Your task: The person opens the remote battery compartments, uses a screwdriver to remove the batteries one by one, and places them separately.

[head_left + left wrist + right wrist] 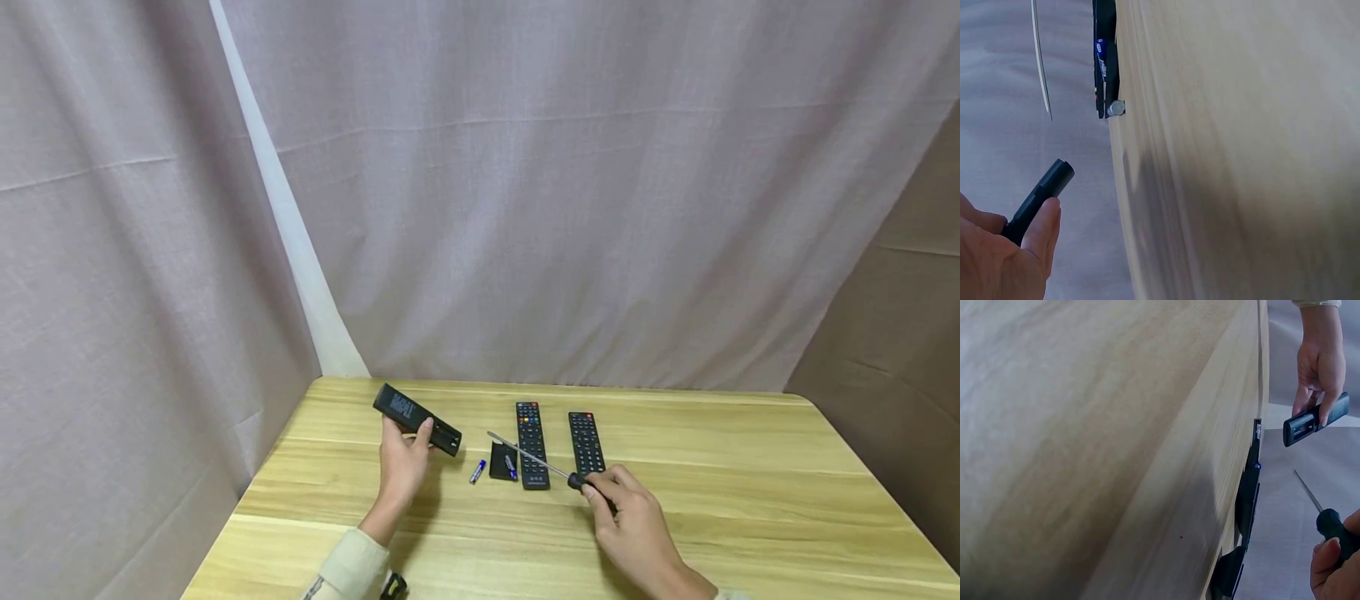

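My left hand [406, 454] grips a black remote [416, 419] lifted off the wooden table [750, 467], its back face showing; the same remote [1315, 419] shows an open battery bay in the right wrist view. My right hand [604, 493] holds a screwdriver [577, 481] by its black handle, and the thin shaft [525, 454] points left over another remote. A black battery cover [499, 462] lies flat with a blue battery [511, 467] on it. A second battery [477, 472] lies loose beside it. In the left wrist view the thumb [1041, 234] rests on the held remote [1038, 197].
Two more black remotes [532, 444] [586, 442] lie side by side, buttons up, at the table's middle. A grey curtain [525, 208] hangs behind the far edge. A brown panel [900, 350] stands at the right.
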The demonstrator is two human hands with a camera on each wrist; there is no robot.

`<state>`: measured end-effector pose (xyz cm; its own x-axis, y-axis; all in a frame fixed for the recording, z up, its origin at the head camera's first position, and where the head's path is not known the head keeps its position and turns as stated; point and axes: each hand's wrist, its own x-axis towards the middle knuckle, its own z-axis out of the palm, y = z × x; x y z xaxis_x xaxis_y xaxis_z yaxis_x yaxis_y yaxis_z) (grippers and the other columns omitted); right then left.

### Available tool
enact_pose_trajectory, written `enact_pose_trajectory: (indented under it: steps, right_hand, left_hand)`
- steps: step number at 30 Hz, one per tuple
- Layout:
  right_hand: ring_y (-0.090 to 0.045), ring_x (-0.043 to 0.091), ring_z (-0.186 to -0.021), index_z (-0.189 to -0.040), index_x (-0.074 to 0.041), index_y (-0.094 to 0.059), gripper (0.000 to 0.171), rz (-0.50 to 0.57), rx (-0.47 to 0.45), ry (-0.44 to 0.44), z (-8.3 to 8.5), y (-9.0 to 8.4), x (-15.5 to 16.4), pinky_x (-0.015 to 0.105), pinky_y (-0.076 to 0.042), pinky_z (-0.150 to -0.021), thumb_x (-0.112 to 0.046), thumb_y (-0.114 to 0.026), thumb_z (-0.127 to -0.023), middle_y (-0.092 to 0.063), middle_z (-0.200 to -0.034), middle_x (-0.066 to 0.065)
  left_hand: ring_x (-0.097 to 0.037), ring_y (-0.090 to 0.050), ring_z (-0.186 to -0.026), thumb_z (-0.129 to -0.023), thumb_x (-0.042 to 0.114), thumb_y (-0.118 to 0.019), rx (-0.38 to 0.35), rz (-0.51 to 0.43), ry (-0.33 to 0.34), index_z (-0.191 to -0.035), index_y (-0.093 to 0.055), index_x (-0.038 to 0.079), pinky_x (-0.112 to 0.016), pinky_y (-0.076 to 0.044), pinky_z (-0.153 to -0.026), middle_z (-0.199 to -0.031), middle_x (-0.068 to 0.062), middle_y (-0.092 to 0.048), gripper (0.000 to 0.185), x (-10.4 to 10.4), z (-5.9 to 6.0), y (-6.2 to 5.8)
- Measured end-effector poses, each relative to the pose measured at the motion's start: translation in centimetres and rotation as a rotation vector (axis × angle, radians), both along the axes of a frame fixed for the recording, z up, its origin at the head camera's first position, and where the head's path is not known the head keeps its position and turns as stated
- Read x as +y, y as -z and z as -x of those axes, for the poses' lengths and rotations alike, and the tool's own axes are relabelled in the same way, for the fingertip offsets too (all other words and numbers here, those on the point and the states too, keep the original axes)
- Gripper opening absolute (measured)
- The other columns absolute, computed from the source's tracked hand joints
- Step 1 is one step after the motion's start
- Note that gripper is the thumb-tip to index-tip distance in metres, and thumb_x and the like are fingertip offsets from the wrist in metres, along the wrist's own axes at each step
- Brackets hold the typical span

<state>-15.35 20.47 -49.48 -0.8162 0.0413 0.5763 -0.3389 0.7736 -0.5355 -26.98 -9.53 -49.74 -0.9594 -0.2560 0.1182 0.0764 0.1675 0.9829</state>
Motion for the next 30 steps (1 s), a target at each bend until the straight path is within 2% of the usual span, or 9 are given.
enact_pose_trajectory:
  steps: [4, 9, 12, 16, 21, 24, 26, 28, 30]
  right_hand:
    - [-0.054, -0.005, -0.077, -0.099, -0.007, -0.083, 0.013, 0.004, 0.006, -0.005, 0.0, 0.0, 0.0, 0.017, -0.05, -0.06, 0.002, -0.079, -0.091, -0.068, -0.089, -0.011]
    - [-0.055, -0.005, -0.078, -0.098, -0.007, -0.083, 0.014, -0.002, 0.023, -0.004, 0.0, 0.0, 0.0, 0.016, -0.052, -0.061, 0.003, -0.08, -0.089, -0.069, -0.089, -0.01]
    - [-0.055, -0.005, -0.077, -0.099, -0.006, -0.083, 0.013, -0.004, 0.022, -0.003, 0.0, 0.1, 0.1, 0.016, -0.051, -0.06, 0.003, -0.08, -0.089, -0.069, -0.089, -0.009]
    - [-0.054, -0.006, -0.076, -0.1, -0.006, -0.083, 0.013, 0.0, 0.018, -0.003, 0.0, 0.0, 0.1, 0.016, -0.05, -0.059, 0.003, -0.079, -0.09, -0.069, -0.089, -0.01]
    - [-0.054, -0.005, -0.077, -0.101, -0.007, -0.083, 0.013, 0.007, 0.004, 0.001, -0.1, -0.2, 0.2, 0.016, -0.051, -0.06, 0.001, -0.079, -0.092, -0.068, -0.09, -0.011]
    - [-0.054, -0.005, -0.078, -0.104, -0.006, -0.083, 0.012, 0.02, -0.029, 0.001, -0.2, -0.3, 0.3, 0.016, -0.051, -0.06, -0.001, -0.077, -0.095, -0.069, -0.091, -0.01]
    - [-0.054, -0.005, -0.078, -0.107, -0.003, -0.082, 0.012, 0.031, -0.055, -0.002, -0.2, -0.4, 0.4, 0.016, -0.052, -0.06, -0.003, -0.075, -0.097, -0.069, -0.093, -0.008]
    - [-0.055, -0.005, -0.079, -0.109, -0.001, -0.081, 0.014, 0.036, -0.071, 0.001, -0.3, -0.4, 0.5, 0.016, -0.052, -0.061, -0.005, -0.074, -0.098, -0.07, -0.094, -0.005]
    - [-0.055, -0.005, -0.079, -0.111, 0.001, -0.081, 0.016, 0.034, -0.076, 0.007, -0.3, -0.4, 0.7, 0.016, -0.053, -0.061, -0.006, -0.073, -0.099, -0.07, -0.095, -0.003]
  left_hand:
    - [-0.027, -0.079, -0.08, -0.105, 0.012, -0.068, -0.006, -0.011, 0.014, -0.132, -0.048, 0.004, -0.051, -0.071, -0.078, -0.114, -0.025, -0.068, 0.035, -0.2, 0.0, -0.2]
    - [-0.026, -0.076, -0.068, -0.102, 0.011, -0.072, -0.018, -0.027, 0.051, -0.129, -0.048, 0.001, -0.052, -0.07, -0.071, -0.103, -0.027, -0.075, 0.038, -0.4, 0.2, -0.2]
    - [-0.021, -0.073, -0.064, -0.1, 0.01, -0.074, -0.031, -0.033, 0.073, -0.128, -0.049, -0.001, -0.051, -0.07, -0.069, -0.096, -0.024, -0.075, 0.039, -0.6, 0.1, -0.3]
    - [-0.021, -0.073, -0.062, -0.099, 0.01, -0.075, -0.038, -0.005, 0.088, -0.125, -0.055, -0.003, -0.052, -0.07, -0.066, -0.087, -0.02, -0.073, 0.035, -0.9, 0.0, -0.4]
    - [-0.023, -0.07, -0.058, -0.1, 0.013, -0.074, -0.045, 0.074, 0.102, -0.124, -0.063, -0.004, -0.051, -0.069, -0.061, -0.079, -0.014, -0.068, 0.031, -1.3, 0.0, -0.4]
    - [-0.019, -0.064, -0.055, -0.102, 0.017, -0.072, -0.055, 0.153, 0.106, -0.123, -0.067, -0.004, -0.04, -0.065, -0.051, -0.076, -0.009, -0.064, 0.031, -1.5, 0.2, -0.3]
    - [-0.015, -0.059, -0.055, -0.103, 0.02, -0.072, -0.062, 0.216, 0.106, -0.123, -0.07, -0.004, -0.03, -0.057, -0.048, -0.075, -0.005, -0.062, 0.031, -1.7, 0.4, -0.1]
    - [-0.013, -0.055, -0.057, -0.104, 0.021, -0.071, -0.065, 0.278, 0.11, -0.12, -0.073, -0.003, -0.025, -0.05, -0.047, -0.073, -0.003, -0.06, 0.03, -1.9, 0.6, -0.1]
    - [-0.012, -0.054, -0.06, -0.104, 0.022, -0.071, -0.076, 0.322, 0.121, -0.117, -0.075, -0.003, -0.023, -0.047, -0.048, -0.071, -0.002, -0.059, 0.029, -2.2, 0.7, 0.0]
